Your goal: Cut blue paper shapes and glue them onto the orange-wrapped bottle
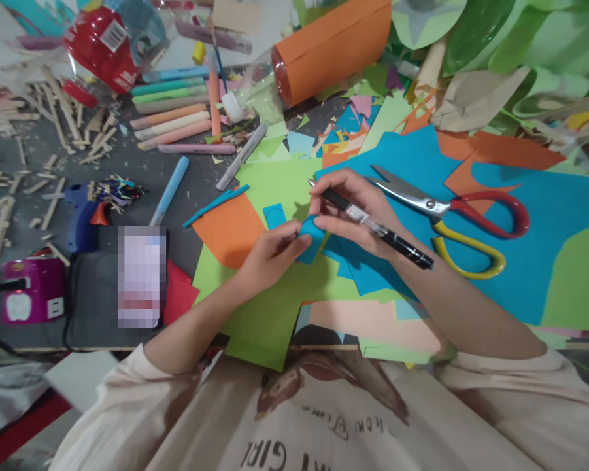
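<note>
My left hand [277, 252] pinches a small blue paper piece [310, 252] over the green paper. My right hand [355, 206] has a black pen [392, 245] between its fingers, its metal tip pointing up and left, and its fingertips touch the blue piece too. Just left of it lies a small blue paper rectangle [274, 214] with a round outline on it. Beneath my hands are green paper [255, 301], an orange paper piece [230, 229] and thin blue strips [216, 205]. Scissors [436, 206] with red and yellow handles lie on blue paper [529, 275] to the right.
At left are a blue glue gun [82, 219], a purple box [34, 291] with a cable, and a phone [140, 278]. Several markers [176, 121], wooden sticks [63, 108], an orange-wrapped bottle [331, 52] and a red-labelled bottle [100, 46] lie farther back among paper scraps.
</note>
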`<state>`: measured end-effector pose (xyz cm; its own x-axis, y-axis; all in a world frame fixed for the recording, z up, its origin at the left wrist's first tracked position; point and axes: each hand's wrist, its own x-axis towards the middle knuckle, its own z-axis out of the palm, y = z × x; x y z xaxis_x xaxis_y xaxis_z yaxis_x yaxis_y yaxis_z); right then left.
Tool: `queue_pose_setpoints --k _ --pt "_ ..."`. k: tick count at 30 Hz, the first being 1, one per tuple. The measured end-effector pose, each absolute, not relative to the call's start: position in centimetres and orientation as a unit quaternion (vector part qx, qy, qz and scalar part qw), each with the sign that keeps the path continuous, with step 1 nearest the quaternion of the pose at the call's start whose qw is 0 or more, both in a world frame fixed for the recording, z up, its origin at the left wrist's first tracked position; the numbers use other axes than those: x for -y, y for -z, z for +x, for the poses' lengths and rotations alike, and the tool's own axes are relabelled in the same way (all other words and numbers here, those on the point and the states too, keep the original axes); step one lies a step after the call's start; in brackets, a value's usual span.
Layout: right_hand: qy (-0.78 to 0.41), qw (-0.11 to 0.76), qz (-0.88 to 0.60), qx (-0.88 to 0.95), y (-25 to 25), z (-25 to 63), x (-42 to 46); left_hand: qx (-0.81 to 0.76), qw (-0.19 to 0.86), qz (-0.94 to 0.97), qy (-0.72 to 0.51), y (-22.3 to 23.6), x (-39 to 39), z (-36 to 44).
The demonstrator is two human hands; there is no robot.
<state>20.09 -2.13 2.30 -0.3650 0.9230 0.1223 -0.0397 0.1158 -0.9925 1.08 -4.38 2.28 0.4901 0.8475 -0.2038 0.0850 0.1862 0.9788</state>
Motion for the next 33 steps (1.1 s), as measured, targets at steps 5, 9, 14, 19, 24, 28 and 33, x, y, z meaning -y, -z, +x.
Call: queue_pose_setpoints --k 5,9,14,19,24,28,33 --pt "-0.332 0.308 -0.442 0.774 -1.9 23.1 0.3 -0.443 0.705 0.474 -0.287 -2.5 4.4 1.2" --pt "-0.176 0.150 -0.465 0.855 -2.4 24.1 0.0 -0.449 0.728 0.425 -0.296 -2.9 4.2 1.1" --pt "-0.092 0.126 -0.604 0.781 -5.2 26.8 3.0 -0.453 0.724 0.434 -0.288 -2.8 4.2 0.9" --pt "-0.017 -0.015 -0.652 0.758 -5.5 32.8 7.5 -0.452 0.706 0.458 -0.297 -2.7 4.1 0.8" --pt "-0.021 0.004 -0.631 0.776 -3.3 35.4 9.9 -0.467 0.684 0.482 -0.286 -2.9 4.1 0.8" --pt "0.009 -0.037 -0.615 0.788 -2.5 35.6 10.4 -0.468 0.678 0.489 -0.287 -2.8 4.1 0.8" --pt "0.028 -0.079 -0.633 0.770 -2.4 35.7 9.4 -0.463 0.680 0.492 -0.284 -2.7 4.1 0.8"
